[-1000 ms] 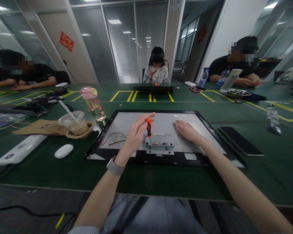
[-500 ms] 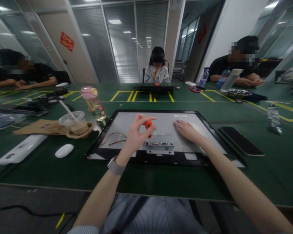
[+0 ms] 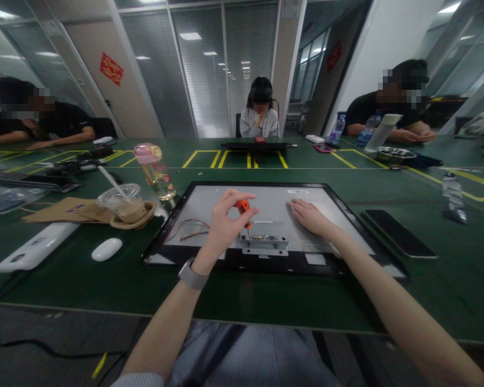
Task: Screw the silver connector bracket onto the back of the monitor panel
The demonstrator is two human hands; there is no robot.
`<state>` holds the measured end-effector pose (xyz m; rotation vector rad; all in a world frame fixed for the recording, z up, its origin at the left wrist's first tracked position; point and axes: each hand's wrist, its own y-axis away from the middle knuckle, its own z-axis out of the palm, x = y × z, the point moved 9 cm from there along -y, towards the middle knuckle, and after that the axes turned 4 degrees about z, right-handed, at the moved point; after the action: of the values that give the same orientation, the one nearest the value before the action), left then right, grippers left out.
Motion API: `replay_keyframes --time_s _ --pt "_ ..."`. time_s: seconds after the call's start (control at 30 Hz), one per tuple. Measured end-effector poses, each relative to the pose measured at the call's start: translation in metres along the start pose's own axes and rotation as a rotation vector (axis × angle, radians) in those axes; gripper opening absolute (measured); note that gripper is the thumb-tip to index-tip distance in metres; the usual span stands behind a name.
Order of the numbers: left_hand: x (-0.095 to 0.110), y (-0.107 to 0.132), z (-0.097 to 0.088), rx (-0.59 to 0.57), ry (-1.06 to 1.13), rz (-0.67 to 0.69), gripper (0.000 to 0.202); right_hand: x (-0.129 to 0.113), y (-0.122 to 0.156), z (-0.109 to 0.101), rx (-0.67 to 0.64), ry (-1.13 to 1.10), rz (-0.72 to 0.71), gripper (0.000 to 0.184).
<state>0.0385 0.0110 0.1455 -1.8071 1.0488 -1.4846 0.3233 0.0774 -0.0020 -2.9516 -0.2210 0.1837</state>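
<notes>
An orange-and-black screwdriver (image 3: 244, 212) is held in the fingers of my left hand (image 3: 226, 220). Its thin shaft points down at the left end of a metal bracket (image 3: 265, 246) with connector ports. That bracket lies on the grey back of a flat display panel (image 3: 201, 200) with a black frame. Whether the tip sits in a screw is too small to tell. My right hand (image 3: 308, 216) rests flat on the panel, right of the bracket, fingers stretched out and holding nothing. Thin wires (image 3: 193, 230) lie on the panel left of my left hand.
Left of the panel are a pink-lidded bottle (image 3: 155, 172), an iced drink cup (image 3: 123, 201), a white mouse (image 3: 106, 249) and a white power strip-like box (image 3: 36, 247). A dark phone (image 3: 399, 233) lies to the right. Several people sit around the green table (image 3: 242, 295).
The screwdriver's handle top has tilted slightly to the left in my left hand. My right hand stays where it was.
</notes>
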Motion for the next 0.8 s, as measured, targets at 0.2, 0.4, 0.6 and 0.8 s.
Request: replay_keyframes --time_s 0.2,0.4,0.6,0.8 --pt "0.006 0.0 0.001 -0.037 0.019 0.046 0.021 0.0 -0.001 0.001 -0.006 0.009 0.004 0.051" --pt "-0.005 0.006 0.009 -0.097 0.204 -0.081 0.033 -0.002 0.001 -0.002 0.011 -0.009 -0.008 0.051" --pt "0.008 0.0 0.003 -0.023 -0.042 0.094 0.022 -0.003 0.001 -0.003 -0.001 -0.002 0.008 0.051" --pt "0.007 0.001 0.006 -0.078 0.021 0.065 0.028 -0.004 0.001 -0.004 -0.007 0.0 0.003 0.052"
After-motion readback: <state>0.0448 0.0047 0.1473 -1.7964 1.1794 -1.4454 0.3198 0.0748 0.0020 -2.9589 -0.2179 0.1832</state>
